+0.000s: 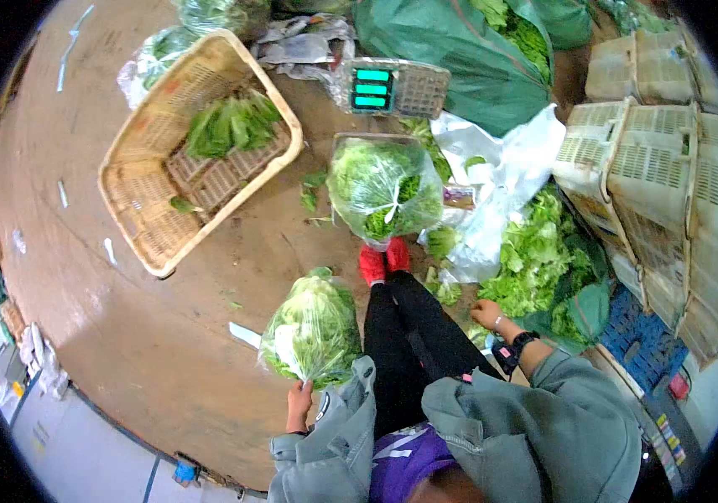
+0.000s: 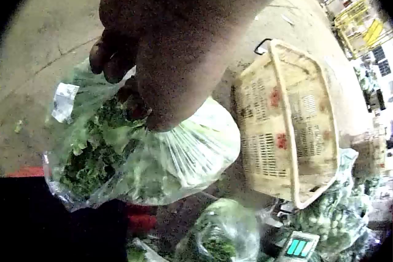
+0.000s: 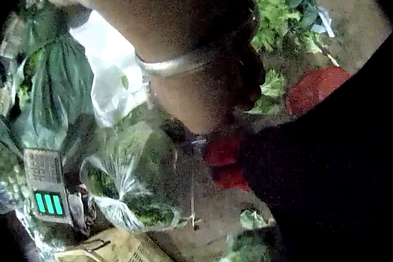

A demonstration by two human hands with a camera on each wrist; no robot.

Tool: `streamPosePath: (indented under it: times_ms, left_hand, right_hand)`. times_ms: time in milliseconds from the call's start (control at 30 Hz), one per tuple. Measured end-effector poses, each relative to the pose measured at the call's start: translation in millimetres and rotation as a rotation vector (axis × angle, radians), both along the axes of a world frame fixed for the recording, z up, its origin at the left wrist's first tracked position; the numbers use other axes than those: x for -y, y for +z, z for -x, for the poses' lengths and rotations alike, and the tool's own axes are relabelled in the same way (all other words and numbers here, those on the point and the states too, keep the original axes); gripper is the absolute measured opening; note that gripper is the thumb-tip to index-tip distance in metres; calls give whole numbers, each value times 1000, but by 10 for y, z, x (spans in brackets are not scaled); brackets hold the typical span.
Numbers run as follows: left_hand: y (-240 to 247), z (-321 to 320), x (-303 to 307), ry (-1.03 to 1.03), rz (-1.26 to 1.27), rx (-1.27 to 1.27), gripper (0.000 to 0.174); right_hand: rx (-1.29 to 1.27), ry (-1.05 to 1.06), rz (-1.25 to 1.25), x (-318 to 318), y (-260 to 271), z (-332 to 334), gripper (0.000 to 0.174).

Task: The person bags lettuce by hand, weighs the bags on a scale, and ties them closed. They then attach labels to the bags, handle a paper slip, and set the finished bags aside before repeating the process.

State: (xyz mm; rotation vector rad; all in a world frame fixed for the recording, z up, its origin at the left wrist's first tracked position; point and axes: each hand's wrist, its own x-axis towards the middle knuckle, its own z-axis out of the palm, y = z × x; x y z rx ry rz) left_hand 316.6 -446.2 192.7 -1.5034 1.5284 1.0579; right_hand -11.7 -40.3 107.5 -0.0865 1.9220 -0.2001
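My left hand (image 1: pixel 299 406) grips the gathered neck of a clear plastic bag of lettuce (image 1: pixel 313 327), which hangs beside my left leg. In the left wrist view, the fingers (image 2: pixel 113 59) are bent at the top of this bag (image 2: pixel 153 167). My right hand (image 1: pixel 488 315) is beside my right leg with loosely curled fingers, nearest to a heap of loose lettuce (image 1: pixel 522 260), and nothing shows in it. A second tied bag of lettuce (image 1: pixel 380 184) sits in front of my feet, on the scale with the lit display (image 1: pixel 372 89).
A yellowish plastic crate (image 1: pixel 137 189) holding some leafy greens stands at the left. Large green sacks (image 1: pixel 460 63) lie at the back. Stacked pale crates (image 1: pixel 652 176) line the right side. A white plastic sheet (image 1: pixel 510 159) lies by the loose lettuce.
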Motion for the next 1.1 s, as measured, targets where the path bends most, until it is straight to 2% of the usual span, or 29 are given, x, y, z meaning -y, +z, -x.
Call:
streamPosePath:
  times_ms: [33, 67, 100, 133, 167, 200, 233, 300, 333, 433, 500, 600, 633, 667, 733, 767, 800, 833, 867, 900, 933, 967, 1000, 1033, 1100]
  left_hand:
    - [1, -18, 19, 40, 4, 14, 35]
    - [-43, -119, 107, 13, 29, 0, 37]
    - [93, -45, 187, 26, 67, 7, 37]
    - [306, 148, 308, -25, 114, -37, 37]
    - [496, 347, 433, -73, 163, -82, 38]
    - [692, 512, 592, -110, 190, -55, 38]
    - [910, 678, 786, -95, 226, -46, 38]
    - [1341, 967, 1115, -95, 282, -131, 38]
    - [1520, 1061, 1291, -92, 300, -127, 38]
    - [1992, 1454, 1853, -45, 304, -152, 37]
    - [2298, 1709, 2113, -51, 390, -197, 37]
    - [2568, 2141, 2809, -143, 424, -271, 37]
    - [2702, 2394, 3058, -207, 444, -285, 36]
    - [2775, 2630, 3343, -268, 467, -297, 36]
    - [2802, 3029, 4033, -332, 471, -394, 36]
    - [2810, 3282, 4386, -449, 489, -394, 37]
    - [2827, 3521, 4704, -580, 518, -366, 36]
    - [3032, 4109, 4914, -712, 414, -395, 36]
    - [3056, 4423, 5124, -851, 386, -333, 36]
    - [2995, 4411, 5273, -905, 398, -339, 36]
    - [2857, 4780, 5727, -839, 361, -377, 34]
    - [2726, 5066, 6033, -870, 389, -386, 32]
    - [2743, 4949, 6108, -857, 388, -414, 34]
    - [2618, 5475, 6423, -904, 417, -352, 37]
    - [2484, 5735, 6484, -993, 512, -336, 42]
  right_hand:
    - [-3, -111, 6, -213, -80, -40, 28]
    - [-51, -164, 11, -634, -429, -213, 25]
    - [-15, -146, -46, -522, -175, -35, 25]
    - [-61, -150, -15, -509, -92, 30, 26]
    - [5, -147, -40, -518, -10, 148, 27]
    - [-2, -195, -42, -602, -90, 139, 26]
    - [38, -452, 0, -469, 93, 212, 23]
    - [17, -515, 70, -397, 263, 239, 21]
    - [53, -532, 26, -378, 303, 271, 21]
    - [78, -621, -18, -209, 318, 324, 22]
    - [76, -690, -40, -198, 273, 267, 23]
    - [39, -809, 47, -55, 189, 186, 18]
    - [-7, -936, 39, 81, 221, 160, 15]
    - [-50, -1061, 32, 230, 232, 125, 12]
    - [-15, -1093, -15, 473, 269, -43, 12]
    - [19, -1107, -63, 652, 299, -69, 12]
    - [13, -1218, -77, 914, 450, -150, 10]
    - [36, -1263, -139, 1146, 699, -556, 10]
    - [62, -1179, -129, 1408, 649, -658, 8]
    - [108, -1049, -107, 1525, 599, -656, 7]
    - [100, -1134, -163, 1832, 861, -916, 7]
    - [161, -1163, -148, 2146, 1008, -891, 4]
    - [216, -1140, -90, 2220, 1014, -804, 2]
    - [217, -1212, -136, 2375, 1129, -1057, 2]
    - [237, -1267, -89, 2372, 1048, -1060, 12]
